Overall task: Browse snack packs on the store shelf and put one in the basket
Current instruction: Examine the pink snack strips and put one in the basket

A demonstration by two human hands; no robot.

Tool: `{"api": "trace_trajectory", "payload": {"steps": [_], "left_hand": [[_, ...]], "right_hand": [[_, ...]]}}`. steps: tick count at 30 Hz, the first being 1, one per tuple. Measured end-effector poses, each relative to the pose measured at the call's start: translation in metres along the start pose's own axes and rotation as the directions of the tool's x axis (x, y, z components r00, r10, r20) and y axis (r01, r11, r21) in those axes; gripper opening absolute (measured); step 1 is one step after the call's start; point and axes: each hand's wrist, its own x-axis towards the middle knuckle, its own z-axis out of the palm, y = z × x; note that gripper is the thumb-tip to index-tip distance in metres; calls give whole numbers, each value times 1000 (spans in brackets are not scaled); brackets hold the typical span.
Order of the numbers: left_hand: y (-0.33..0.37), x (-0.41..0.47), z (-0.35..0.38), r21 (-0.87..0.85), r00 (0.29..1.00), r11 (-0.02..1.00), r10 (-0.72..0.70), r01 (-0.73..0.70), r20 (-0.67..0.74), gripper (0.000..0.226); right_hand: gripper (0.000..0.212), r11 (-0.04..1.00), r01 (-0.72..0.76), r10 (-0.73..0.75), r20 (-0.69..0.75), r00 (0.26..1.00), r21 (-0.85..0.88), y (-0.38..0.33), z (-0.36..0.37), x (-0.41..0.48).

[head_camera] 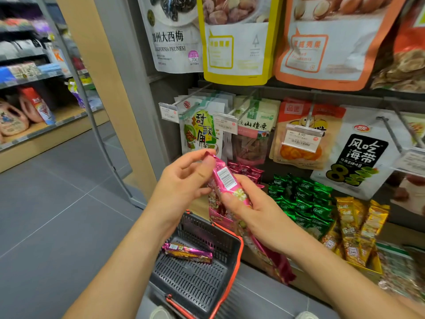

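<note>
Inspection of the pink snack pack (226, 180) probably goes best if it is turned slowly, barcode side up, and held over the basket (240, 247), so that a slip drops it in rather than onto the floor. If this is the chosen one, lowering it flat beside the purple snack bar (187, 252) should finish the step. The left hand (184, 180) pinches the pack's far top end between thumb and curled fingers. The right hand (257, 215) wraps its fingers round the near lower part. The pack stands tilted between both hands, just in front of the shelf's pink packs (246, 172), with green packs (303, 199) to the right.
</note>
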Motion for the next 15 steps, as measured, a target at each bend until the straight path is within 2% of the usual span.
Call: {"api": "trace_trajectory", "payload": {"steps": [1, 4, 7, 9, 12, 15], "left_hand": [[-1, -1, 3, 25, 999, 1000, 16, -15, -35, 34], [-4, 0, 10, 14, 982, 999, 53, -51, -180, 9], [-6, 2, 9, -48, 966, 997, 44, -59, -255, 16], [-4, 4, 3, -149, 951, 987, 15, -64, -309, 21], [-2, 8, -9, -282, 918, 954, -16, -105, -397, 24], [-2, 9, -12, -372, 930, 920, -24, -123, -367, 13]], "right_hand": [[39, 1000, 3, -4, -23, 1000, -23, 1, 0, 0], [43, 999, 17, -18, -12, 1000, -49, 1, 4, 0], [48, 988, -81, 70, 86, 994, 129, -2, 5, 0], [48, 972, -162, 127, 201, 971, 170, -3, 2, -4], [28, 960, -227, 167, 317, 933, 162, -5, 0, -9], [10, 981, -152, 121, 230, 966, 124, -7, 1, -8]]}}
